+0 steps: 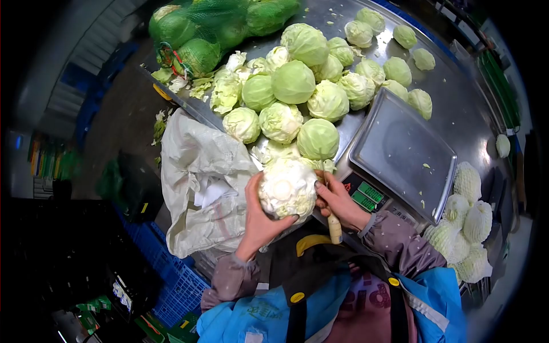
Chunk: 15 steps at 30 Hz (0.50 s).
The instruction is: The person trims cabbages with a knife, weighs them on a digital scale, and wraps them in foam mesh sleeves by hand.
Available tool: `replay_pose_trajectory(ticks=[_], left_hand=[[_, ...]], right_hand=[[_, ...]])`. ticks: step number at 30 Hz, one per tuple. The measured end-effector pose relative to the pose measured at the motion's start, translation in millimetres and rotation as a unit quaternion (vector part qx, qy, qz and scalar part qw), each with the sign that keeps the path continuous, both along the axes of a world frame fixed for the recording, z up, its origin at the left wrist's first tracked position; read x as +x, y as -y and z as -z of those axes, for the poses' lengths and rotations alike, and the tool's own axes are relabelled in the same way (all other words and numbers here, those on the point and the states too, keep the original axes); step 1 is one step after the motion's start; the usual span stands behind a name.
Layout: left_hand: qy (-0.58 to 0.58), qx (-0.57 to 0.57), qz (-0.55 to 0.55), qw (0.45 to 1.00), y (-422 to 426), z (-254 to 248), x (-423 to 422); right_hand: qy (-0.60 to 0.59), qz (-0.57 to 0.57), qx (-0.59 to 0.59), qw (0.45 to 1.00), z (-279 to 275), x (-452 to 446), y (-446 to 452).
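My left hand is wrapped around the lower left side of a trimmed cabbage, whose pale stem end faces up at me. My right hand is at the cabbage's right side, closed round a knife. The knife's wooden handle sticks out below the fingers, and its blade is hard to make out. Just beyond the cabbage lies a heap of green cabbages on the metal table. Loose leaves are scattered at the heap's left.
A digital scale stands to the right, with foam-netted cabbages beyond it. At the left hangs a white woven sack. Green net bags of cabbages sit at the back left. Blue crates stand below on the left.
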<state>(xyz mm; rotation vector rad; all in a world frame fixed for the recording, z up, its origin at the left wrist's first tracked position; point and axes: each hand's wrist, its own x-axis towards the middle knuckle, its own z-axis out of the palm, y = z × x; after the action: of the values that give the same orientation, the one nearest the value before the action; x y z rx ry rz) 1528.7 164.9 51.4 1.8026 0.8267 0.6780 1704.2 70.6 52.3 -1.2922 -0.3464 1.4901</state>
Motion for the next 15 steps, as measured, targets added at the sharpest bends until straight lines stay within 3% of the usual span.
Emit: replay_pose_trajectory(ticks=[4, 7, 15], left_hand=[[-0.130, 0.096, 0.003, 0.987, 4.9, -46.2, -2.7], [-0.201, 0.147, 0.005, 0.968, 9.7, -45.6, -0.9], [-0.230, 0.160, 0.053, 0.958, 9.3, -42.9, 7.0]], right_hand=[[-0.088, -0.030, -0.062, 0.994, 6.7, -15.5, -0.3], [-0.150, -0.035, -0.055, 0.987, 24.9, -18.6, -0.5], [-0.124, -0.061, -0.068, 0.988, 21.8, -14.0, 14.8]])
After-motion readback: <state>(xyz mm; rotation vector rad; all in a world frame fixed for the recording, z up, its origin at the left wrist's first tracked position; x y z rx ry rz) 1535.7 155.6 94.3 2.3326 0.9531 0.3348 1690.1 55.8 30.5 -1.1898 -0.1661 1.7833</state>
